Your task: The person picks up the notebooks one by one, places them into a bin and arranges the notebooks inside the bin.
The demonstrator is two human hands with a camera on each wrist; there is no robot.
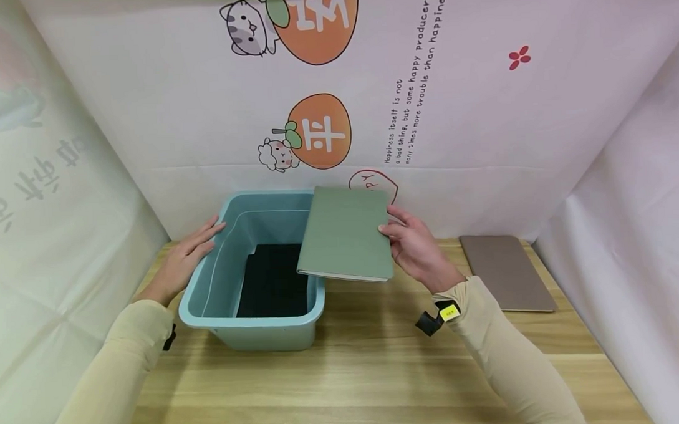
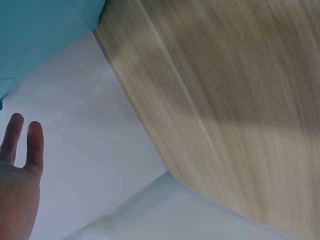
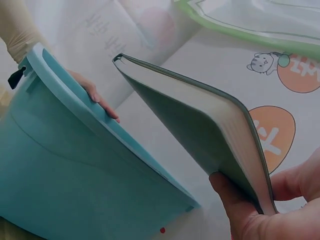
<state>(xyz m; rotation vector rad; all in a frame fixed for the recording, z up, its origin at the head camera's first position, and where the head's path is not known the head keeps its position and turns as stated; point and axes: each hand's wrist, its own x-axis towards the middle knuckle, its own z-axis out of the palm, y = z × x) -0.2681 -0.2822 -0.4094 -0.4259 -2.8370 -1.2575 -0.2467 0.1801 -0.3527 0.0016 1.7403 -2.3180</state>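
Note:
A green notebook (image 1: pixel 346 233) is pinched along its right edge by my right hand (image 1: pixel 422 249). In the head view its left part overlaps the right rim of a blue plastic bin (image 1: pixel 259 333). The right wrist view shows the notebook closed and tilted, its page edges visible, thumb and fingers on opposite covers. My left hand (image 1: pixel 181 264) rests on the bin's left rim with fingers extended; in the left wrist view two fingers (image 2: pixel 35 145) show straight. Inside the bin lies a black flat item (image 1: pixel 274 283), its kind unclear and partly hidden by the notebook.
On the wooden table (image 1: pixel 379 373), a brown flat notebook-like item (image 1: pixel 507 271) lies at the right, near the back wall. White printed cloth (image 1: pixel 454 108) hangs behind, with more at both sides. A black strap with a yellow tag (image 1: pixel 448 311) sits on my right wrist.

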